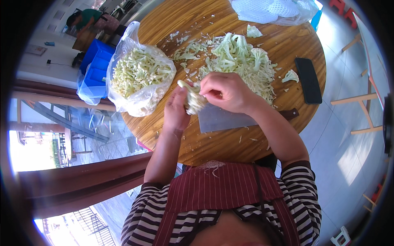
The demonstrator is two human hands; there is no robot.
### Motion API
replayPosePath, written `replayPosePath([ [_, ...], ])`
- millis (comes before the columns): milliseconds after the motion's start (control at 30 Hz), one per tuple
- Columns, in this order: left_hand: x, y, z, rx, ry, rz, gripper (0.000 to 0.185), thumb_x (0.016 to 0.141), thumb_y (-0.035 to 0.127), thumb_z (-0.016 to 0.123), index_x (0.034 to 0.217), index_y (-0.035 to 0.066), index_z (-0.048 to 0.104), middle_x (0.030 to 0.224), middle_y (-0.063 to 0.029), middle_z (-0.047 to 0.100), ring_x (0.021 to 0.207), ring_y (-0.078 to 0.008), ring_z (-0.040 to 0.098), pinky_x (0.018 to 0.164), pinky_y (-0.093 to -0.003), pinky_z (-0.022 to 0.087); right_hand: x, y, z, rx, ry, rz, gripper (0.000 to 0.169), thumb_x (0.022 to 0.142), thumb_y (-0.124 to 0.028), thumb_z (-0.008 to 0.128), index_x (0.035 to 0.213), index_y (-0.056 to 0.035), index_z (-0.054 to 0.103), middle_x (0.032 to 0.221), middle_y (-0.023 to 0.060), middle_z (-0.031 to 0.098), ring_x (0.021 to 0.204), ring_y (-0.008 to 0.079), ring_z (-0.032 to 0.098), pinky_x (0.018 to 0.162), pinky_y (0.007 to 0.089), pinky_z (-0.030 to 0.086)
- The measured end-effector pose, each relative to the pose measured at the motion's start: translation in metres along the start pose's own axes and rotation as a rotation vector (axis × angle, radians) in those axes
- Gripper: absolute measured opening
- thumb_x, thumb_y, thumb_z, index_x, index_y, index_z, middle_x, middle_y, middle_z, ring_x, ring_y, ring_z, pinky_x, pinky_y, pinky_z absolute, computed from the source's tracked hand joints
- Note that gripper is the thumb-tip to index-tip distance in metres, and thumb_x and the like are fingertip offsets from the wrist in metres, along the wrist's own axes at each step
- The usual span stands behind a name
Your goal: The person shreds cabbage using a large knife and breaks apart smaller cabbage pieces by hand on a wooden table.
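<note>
My left hand (178,107) holds a cauliflower floret (195,103), which is blurred, over the table just left of the pile. The curled fingers and thumb of my right hand (227,92) pinch at the floret's right side. Below my right hand, a cleaver (226,118) lies flat with its dark wooden handle (289,114) to the right, partly covered by my forearm. Behind my hands rises a pile of cauliflower trimmings (255,77) with larger cauliflower pieces (232,46) on top. To the left, a clear plastic bag (140,104) stands full of small cut florets (138,70).
The round wooden table (197,150) carries scattered scraps (187,53), a black phone (308,80), a loose floret (290,76) and a plastic bag with white foam netting (271,10). Blue crates (98,61) stand beyond the left edge. Another person (87,21) bends over at the far left.
</note>
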State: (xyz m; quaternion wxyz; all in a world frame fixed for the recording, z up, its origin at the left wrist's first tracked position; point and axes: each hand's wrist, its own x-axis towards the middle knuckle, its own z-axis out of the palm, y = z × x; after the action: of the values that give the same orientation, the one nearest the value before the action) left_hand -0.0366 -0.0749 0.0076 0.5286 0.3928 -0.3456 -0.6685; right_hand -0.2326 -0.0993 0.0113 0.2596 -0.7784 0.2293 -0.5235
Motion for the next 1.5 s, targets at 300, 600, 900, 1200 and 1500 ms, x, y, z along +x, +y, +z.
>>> replayPosePath([
  [300,-0.02,0.016,-0.038,1.345,0.066,0.445,0.035,0.078,0.008,0.077,0.111,0.004,0.066,0.114,-0.0094,0.064,0.101,-0.023,0.063,0.087,-0.0342,0.051,0.003,0.026,-0.028,-0.482,0.2,0.162,0.015,0.087,-0.005,0.067,0.102,-0.009,0.068,0.077,0.005,0.067,0.069,0.0193,0.065,0.065,0.0328,0.053],
  [600,-0.06,0.021,-0.065,1.449,-0.155,0.35,0.079,0.067,0.004,0.082,0.138,0.009,0.047,0.135,-0.0144,0.049,0.124,-0.0333,0.05,0.103,-0.0404,0.044,-0.014,-0.018,-0.026,-0.583,-0.205,0.637,0.013,0.093,-0.013,0.058,0.102,-0.0058,0.063,0.083,0.0124,0.066,0.075,0.0319,0.063,0.066,0.0412,0.05],
  [900,-0.067,-0.022,-0.098,1.196,0.106,0.372,0.079,0.076,0.01,0.077,0.141,0.0,0.035,0.127,-0.0233,0.052,0.117,-0.0382,0.055,0.099,-0.0428,0.046,-0.109,-0.06,-0.037,-0.809,-0.456,0.574,0.047,0.078,-0.016,0.075,0.122,-0.0103,0.06,0.104,0.0117,0.054,0.097,0.0306,0.055,0.085,0.0411,0.047],
  [1200,-0.058,-0.014,-0.084,1.101,0.215,0.483,0.061,0.082,0.01,0.071,0.135,0.001,0.043,0.115,-0.0195,0.063,0.105,-0.0318,0.064,0.091,-0.0378,0.05,-0.125,-0.069,-0.05,-1.012,-0.474,0.529,0.059,0.074,-0.022,0.079,0.128,-0.0152,0.057,0.101,0.0087,0.053,0.096,0.0268,0.054,0.086,0.0395,0.045],
  [1500,-0.091,0.025,-0.067,1.373,0.147,0.411,0.034,0.081,0.016,0.071,0.111,0.003,0.063,0.091,-0.0151,0.063,0.074,-0.0259,0.061,0.068,-0.0343,0.051,-0.114,-0.088,-0.067,-0.773,-0.331,0.62,0.048,0.084,-0.023,0.071,0.127,-0.0083,0.055,0.101,0.0138,0.058,0.094,0.0322,0.06,0.078,0.0408,0.049],
])
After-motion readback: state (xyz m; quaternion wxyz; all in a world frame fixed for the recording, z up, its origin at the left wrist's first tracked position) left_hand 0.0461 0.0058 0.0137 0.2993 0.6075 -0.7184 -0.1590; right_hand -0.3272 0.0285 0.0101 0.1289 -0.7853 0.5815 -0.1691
